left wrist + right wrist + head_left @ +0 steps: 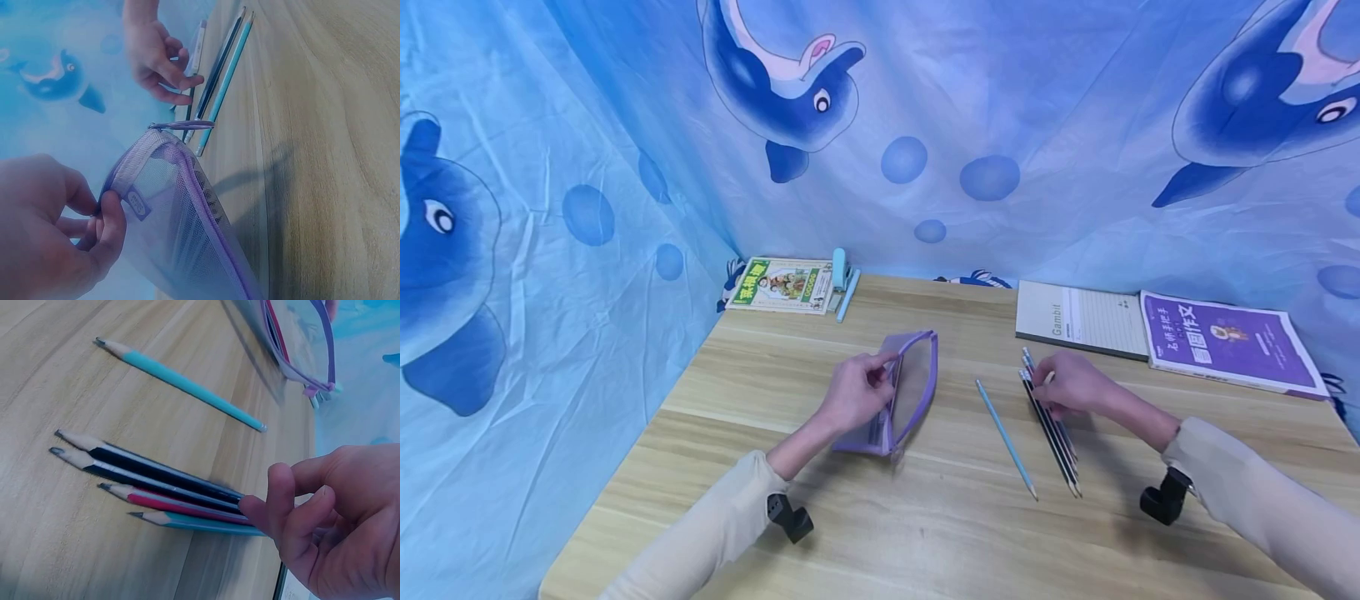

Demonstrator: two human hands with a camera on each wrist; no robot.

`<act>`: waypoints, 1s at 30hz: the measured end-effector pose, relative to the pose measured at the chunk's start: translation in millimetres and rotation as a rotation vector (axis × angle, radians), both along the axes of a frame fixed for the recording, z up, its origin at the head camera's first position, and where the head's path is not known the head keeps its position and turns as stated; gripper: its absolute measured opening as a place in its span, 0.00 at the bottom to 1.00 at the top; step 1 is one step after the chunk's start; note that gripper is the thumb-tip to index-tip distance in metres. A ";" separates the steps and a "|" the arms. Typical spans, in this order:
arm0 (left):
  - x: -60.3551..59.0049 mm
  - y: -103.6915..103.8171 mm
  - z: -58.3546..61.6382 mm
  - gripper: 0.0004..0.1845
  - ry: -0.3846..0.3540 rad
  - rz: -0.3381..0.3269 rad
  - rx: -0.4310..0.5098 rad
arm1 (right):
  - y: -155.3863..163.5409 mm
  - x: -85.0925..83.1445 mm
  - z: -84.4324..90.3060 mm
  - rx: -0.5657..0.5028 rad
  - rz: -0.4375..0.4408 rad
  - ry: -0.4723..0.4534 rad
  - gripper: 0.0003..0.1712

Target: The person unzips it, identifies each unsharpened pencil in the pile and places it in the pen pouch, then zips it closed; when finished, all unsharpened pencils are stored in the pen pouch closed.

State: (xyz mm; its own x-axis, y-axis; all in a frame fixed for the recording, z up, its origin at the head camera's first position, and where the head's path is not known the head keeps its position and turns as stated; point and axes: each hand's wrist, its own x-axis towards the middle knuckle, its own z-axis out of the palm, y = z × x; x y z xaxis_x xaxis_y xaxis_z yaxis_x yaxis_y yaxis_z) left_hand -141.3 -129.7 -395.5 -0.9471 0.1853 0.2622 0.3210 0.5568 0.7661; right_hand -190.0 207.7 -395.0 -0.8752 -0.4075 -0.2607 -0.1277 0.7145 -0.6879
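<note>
My left hand [859,392] pinches the upper edge of a purple mesh pencil case [916,383] between thumb and fingers, and the case's zipped mouth gapes open. Something red shows inside it in the right wrist view. To its right, a light blue pencil [1006,440] lies alone on the table. Beyond that, my right hand [1071,382] is over the eraser ends of a bunch of pencils, fingers loosely bent, one fingertip at a black pencil [169,481]. A red pencil [181,505] and another light blue pencil [206,525] lie alongside. Whether the hand bears on them is unclear.
At the back left lie a green-and-yellow booklet [778,285], a light blue stapler [839,271] and a slim blue stick-like item [848,296]. A notebook [1082,318] and a purple book [1232,343] lie at the back right. A dolphin-printed cloth [887,100] hangs behind the wooden table [925,533].
</note>
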 end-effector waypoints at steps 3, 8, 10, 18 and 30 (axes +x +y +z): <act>-0.2 0.3 0.1 0.25 0.000 -0.003 -0.006 | 2.7 1.1 -1.9 0.001 0.006 -0.006 0.09; -0.3 0.7 1.4 0.25 0.001 -0.007 -0.007 | 5.1 0.8 -3.2 0.010 -0.001 -0.059 0.11; -0.3 0.8 1.8 0.25 0.002 -0.009 -0.008 | 5.4 0.5 -3.1 0.018 -0.006 -0.074 0.10; -0.9 1.6 3.2 0.25 -0.012 -0.002 -0.018 | 4.8 0.6 -2.6 0.028 -0.003 -0.072 0.07; 0.0 3.1 2.2 0.26 -0.051 0.003 -0.020 | -6.3 -1.1 -3.5 -0.009 0.009 0.103 0.13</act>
